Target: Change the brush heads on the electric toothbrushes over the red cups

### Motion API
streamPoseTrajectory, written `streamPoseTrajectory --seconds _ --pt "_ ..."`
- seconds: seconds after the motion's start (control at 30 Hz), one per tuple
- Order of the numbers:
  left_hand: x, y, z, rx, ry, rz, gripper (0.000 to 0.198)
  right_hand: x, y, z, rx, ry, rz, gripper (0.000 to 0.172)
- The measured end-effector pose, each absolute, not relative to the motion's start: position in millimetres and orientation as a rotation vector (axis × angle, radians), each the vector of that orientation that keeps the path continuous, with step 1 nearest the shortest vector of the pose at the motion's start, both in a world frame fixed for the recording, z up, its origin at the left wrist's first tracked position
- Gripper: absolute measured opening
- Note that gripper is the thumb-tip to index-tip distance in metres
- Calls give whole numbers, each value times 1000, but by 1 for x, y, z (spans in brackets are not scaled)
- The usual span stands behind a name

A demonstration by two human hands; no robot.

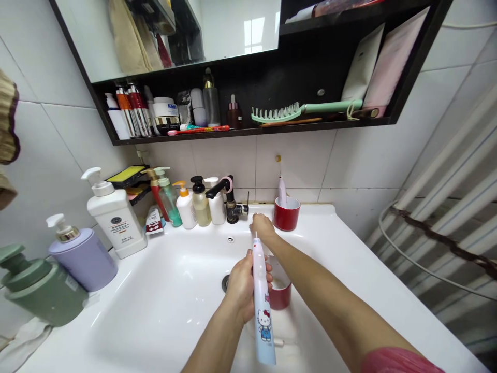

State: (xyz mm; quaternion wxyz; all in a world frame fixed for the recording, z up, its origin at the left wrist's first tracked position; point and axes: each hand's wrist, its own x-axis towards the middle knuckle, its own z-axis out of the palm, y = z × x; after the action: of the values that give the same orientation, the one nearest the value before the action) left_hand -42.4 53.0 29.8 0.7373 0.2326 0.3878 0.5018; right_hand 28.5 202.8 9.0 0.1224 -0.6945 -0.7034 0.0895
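Note:
My left hand (241, 290) is wrapped around an electric toothbrush handle (261, 290), held upright over the basin. The handle fades from pink to light blue, has a cartoon cat near its base, and shows a bare metal shaft on top. My right hand (263, 226) reaches past it to the back ledge, between the faucet and a red cup (287, 216). Its fingers are curled together at something small and pale that I cannot make out. Another red cup (280, 299) is in the basin just behind my left hand, partly hidden.
The white sink (166, 300) has a black faucet (232, 207) at the back. A second electric toothbrush (281, 190) stands in the ledge cup. Pump bottles (188, 210) line the left and back. Overhead, a dark shelf (248, 132) holds a green hairbrush (330, 107). A white pipe (427, 277) runs at right.

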Motion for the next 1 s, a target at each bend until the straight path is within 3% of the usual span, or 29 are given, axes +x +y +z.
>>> streamPoseTrajectory --seconds 0.4,0.63,0.8,1.0 --pt "-29 36 25 648 851 917 33 72 150 10 -1951 -2068 465 26" --pt "-25 18 15 869 600 518 38 73 160 -4 -1971 -2203 793 25" --pt "-25 17 13 911 551 427 35 77 167 -15 -1934 -2305 1068 24" --pt "-23 16 18 846 530 450 32 58 178 -38 -1800 -2448 1121 10"
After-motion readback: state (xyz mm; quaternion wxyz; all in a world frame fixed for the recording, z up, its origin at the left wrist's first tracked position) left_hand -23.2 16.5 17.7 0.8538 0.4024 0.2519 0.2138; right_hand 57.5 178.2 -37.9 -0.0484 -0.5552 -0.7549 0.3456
